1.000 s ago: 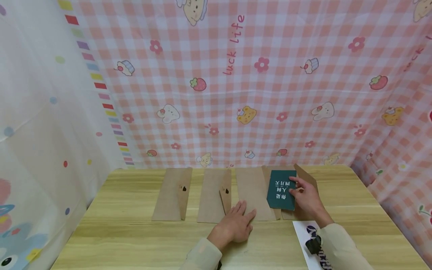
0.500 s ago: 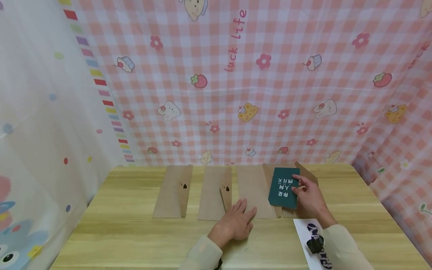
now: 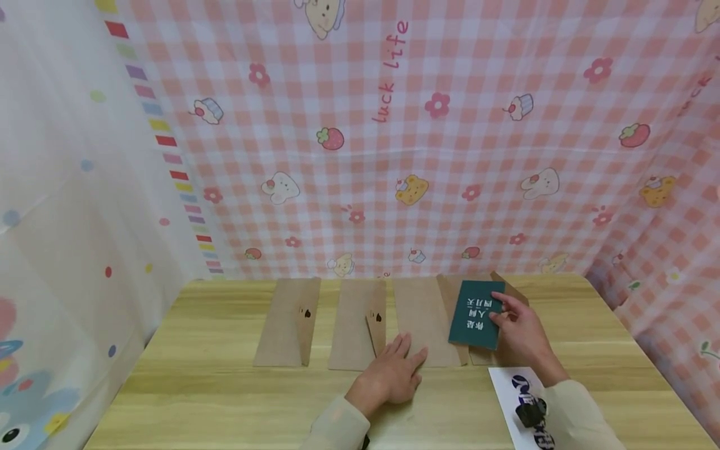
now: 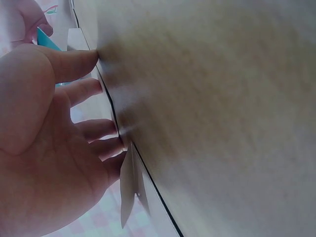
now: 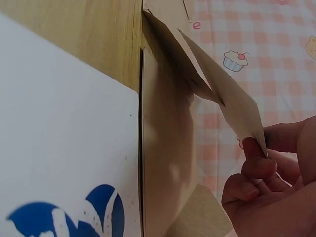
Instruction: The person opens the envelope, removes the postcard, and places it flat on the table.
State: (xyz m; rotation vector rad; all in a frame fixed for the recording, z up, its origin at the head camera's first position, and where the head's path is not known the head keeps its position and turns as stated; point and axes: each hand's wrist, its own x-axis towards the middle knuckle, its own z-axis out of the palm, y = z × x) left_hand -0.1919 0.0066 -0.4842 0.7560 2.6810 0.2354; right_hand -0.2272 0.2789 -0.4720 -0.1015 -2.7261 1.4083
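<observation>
Several brown kraft-paper envelopes lie in a row, their flaps toward the right. My left hand (image 3: 390,378) rests with spread, fairly straight fingers on the lower edge of the third envelope (image 3: 419,306). Between thumb and fingers, my right hand (image 3: 523,331) pinches the right edge of a dark green card (image 3: 475,315) with white characters. That card hangs over the rightmost envelope (image 3: 480,356) and hides much of it; the raised flap (image 3: 509,290) shows behind. In the right wrist view, the card's brownish back (image 5: 242,111) is tilted above the paper.
A white card (image 3: 506,394) with dark blue lettering lies partly under the right forearm. To the left are the first envelope (image 3: 278,322) and the second envelope (image 3: 350,325), whose flap stands slightly raised. A pink checked cloth (image 3: 360,162) hangs behind the wooden table (image 3: 225,400).
My right hand has moved slightly right with the green card, uncovering more of the third envelope's flap. The left hand stays in place.
</observation>
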